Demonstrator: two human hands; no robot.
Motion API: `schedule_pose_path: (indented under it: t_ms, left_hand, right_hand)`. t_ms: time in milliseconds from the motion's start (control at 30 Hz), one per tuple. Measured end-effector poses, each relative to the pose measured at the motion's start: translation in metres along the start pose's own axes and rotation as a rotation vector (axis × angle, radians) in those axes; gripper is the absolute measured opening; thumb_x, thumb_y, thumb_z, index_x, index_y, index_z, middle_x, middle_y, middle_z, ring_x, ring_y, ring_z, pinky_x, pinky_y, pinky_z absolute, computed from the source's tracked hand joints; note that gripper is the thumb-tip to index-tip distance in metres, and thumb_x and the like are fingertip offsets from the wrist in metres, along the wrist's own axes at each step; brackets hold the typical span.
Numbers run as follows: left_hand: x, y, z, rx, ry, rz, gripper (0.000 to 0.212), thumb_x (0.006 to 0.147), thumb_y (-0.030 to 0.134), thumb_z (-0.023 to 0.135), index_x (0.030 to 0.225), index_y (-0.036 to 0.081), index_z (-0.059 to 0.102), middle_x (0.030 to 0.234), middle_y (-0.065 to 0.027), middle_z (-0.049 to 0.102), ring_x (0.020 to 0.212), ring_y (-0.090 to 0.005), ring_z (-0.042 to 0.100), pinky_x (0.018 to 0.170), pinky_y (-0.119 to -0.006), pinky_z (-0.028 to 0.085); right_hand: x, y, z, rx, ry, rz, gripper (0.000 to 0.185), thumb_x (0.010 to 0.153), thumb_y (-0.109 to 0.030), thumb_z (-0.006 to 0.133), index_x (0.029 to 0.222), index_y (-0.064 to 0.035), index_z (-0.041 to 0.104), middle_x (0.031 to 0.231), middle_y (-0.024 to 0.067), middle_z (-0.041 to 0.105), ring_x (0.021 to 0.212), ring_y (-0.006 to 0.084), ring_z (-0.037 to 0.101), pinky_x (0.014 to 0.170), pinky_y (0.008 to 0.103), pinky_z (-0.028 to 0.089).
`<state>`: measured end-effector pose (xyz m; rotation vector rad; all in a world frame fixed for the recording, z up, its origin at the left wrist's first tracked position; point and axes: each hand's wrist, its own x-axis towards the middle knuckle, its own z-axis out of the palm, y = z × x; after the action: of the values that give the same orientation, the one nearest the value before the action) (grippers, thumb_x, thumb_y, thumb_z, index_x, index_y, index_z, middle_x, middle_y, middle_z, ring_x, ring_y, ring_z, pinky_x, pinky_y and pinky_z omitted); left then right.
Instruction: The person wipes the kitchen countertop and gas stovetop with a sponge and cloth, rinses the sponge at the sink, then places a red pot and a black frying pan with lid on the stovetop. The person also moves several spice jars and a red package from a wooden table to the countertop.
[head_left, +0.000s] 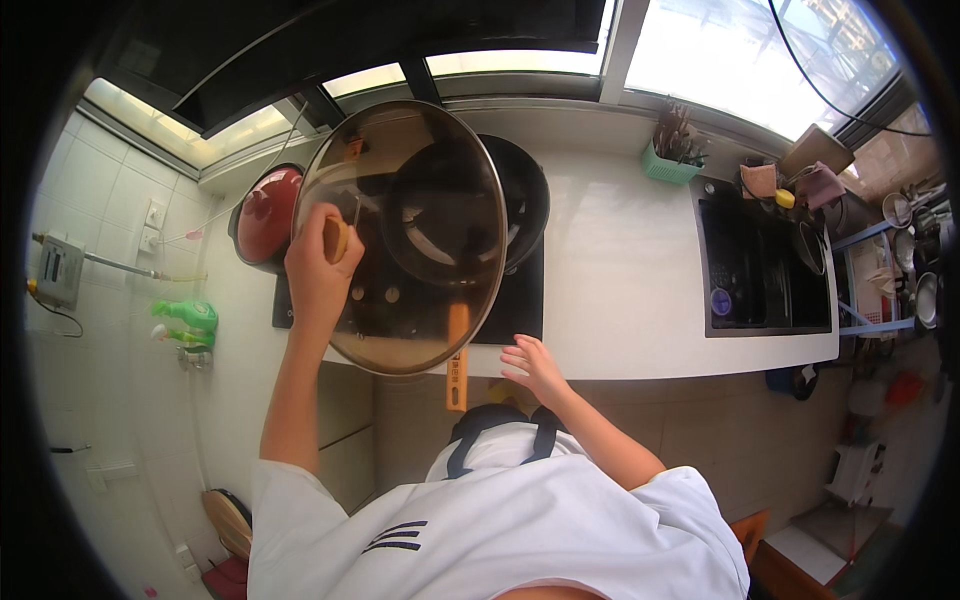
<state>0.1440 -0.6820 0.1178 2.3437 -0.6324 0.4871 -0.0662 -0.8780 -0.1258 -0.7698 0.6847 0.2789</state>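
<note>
My left hand (324, 251) grips the light wooden knob (335, 238) of a large tinted glass lid (442, 307). The lid is tilted up, so its metal rim shows nearly as a full oval. Through the glass I see a black wok (529, 196) on the black cooktop (521, 307); its right side shows past the lid. The wok's orange-brown wooden handle (456, 382) points towards me and bears writing. Near its right side my right hand (535, 367) hovers with fingers apart, holding nothing, by the counter's front edge.
A red lidded pot (271, 214) stands left of the lid. Far right are a green cutlery basket (671, 163), a black sink (772, 270) and a blue rack (874, 247) with utensils. Green spray bottles (191, 315) hang by the left wall. A dark range hood (360, 45) overhangs the cooktop.
</note>
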Motion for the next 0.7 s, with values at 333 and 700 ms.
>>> schedule_pose_path:
  t_ms: [333, 700]
  left_hand:
    - [0.065, -0.049, 0.161, 0.113, -0.272, 0.113, 0.028, 0.082, 0.023, 0.067, 0.096, 0.007, 0.05, 0.082, -0.019, 0.063, 0.08, -0.0403, 0.062, 0.067, -0.045, 0.048]
    - [0.051, -0.075, 0.221, 0.213, -0.379, 0.074, 0.029, 0.082, 0.026, 0.065, 0.096, 0.006, 0.049, 0.089, -0.021, 0.063, 0.089, -0.0417, 0.062, 0.073, -0.05, 0.05]
  right_hand:
    - [-0.085, -0.003, -0.145, 0.238, 0.512, -0.228, 0.043, 0.1, -0.029, 0.048, 0.133, -0.0026, 0.043, 0.119, 0.0142, 0.059, 0.106, 0.0218, 0.061, 0.089, 0.0361, 0.052]
    - [-0.101, -0.019, -0.171, 0.125, 0.569, -0.302, 0.041, 0.098, -0.026, 0.052, 0.13, -0.0025, 0.046, 0.119, 0.0137, 0.059, 0.105, 0.0216, 0.061, 0.089, 0.0343, 0.051]
